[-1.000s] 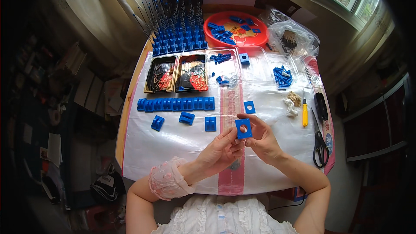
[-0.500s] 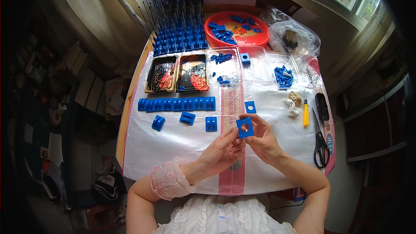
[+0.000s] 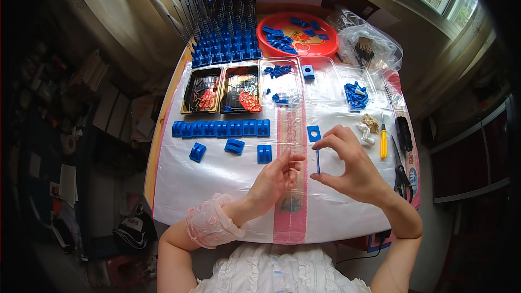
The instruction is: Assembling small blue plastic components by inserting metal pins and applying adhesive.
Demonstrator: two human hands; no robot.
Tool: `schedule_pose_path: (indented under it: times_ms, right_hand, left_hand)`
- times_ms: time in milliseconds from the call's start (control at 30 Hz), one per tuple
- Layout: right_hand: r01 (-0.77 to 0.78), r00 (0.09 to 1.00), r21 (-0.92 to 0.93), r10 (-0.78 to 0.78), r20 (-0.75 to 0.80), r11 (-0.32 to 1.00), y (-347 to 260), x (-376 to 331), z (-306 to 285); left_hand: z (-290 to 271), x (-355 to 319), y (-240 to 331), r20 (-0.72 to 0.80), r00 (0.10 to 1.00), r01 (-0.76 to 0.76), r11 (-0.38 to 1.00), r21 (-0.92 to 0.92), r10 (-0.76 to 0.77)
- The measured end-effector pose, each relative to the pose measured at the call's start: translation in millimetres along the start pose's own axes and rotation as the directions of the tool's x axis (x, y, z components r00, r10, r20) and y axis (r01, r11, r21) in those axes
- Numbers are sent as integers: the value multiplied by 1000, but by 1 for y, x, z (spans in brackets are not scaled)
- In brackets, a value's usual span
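Observation:
Between the thumb and forefinger of my right hand (image 3: 350, 165) is a flat blue plate (image 3: 318, 161), turned edge-on to me. My left hand (image 3: 275, 180) is apart from it, just to its left, empty with the fingers loosely spread. A second blue plate with a round hole (image 3: 313, 133) lies on the table cover beyond my right fingertips. Left of it lie a blue bracket (image 3: 264, 154), another bracket (image 3: 234, 147) and a tilted one (image 3: 197, 152). Behind these runs a row of blue brackets (image 3: 221, 129) set side by side.
Black trays of screws (image 3: 201, 91) and small metal parts (image 3: 240, 92) stand behind the row. Clear trays (image 3: 281, 82) hold blue pieces. Farther back are spring-topped blue assemblies (image 3: 225, 38) and a red basin (image 3: 304, 49). A yellow screwdriver (image 3: 383, 144) and black scissors (image 3: 402, 182) lie right.
My left hand has let go of the blue plate and moved slightly left. My right hand has turned the plate from face-on to edge-on and shifted right.

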State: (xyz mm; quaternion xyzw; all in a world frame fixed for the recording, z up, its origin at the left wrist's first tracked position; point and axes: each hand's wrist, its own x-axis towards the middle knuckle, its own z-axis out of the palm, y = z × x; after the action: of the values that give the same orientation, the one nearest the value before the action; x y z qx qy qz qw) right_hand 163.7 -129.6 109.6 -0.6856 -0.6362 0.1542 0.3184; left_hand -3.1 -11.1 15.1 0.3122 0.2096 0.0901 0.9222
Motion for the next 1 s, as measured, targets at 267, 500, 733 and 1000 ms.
schedule_pose_path:
  times_ms: [267,500,733,1000]
  right_hand:
    - [168,978,-575,-64,198,801,-21,2,-2]
    - [231,961,-547,-102,255,805,-34,12,-2]
    - [208,970,-475,-119,210,855,-38,11,0]
    - [129,984,-355,-76,161,926,-38,3,-5]
  left_hand:
    - [6,0,0,84,996,-17,961,275,-7]
    - [0,1,-3,254,961,52,977,207,-105]
    - [0,-1,-5,283,949,109,988,112,-137]
    - [3,-2,-4,326,930,148,985,88,-169]
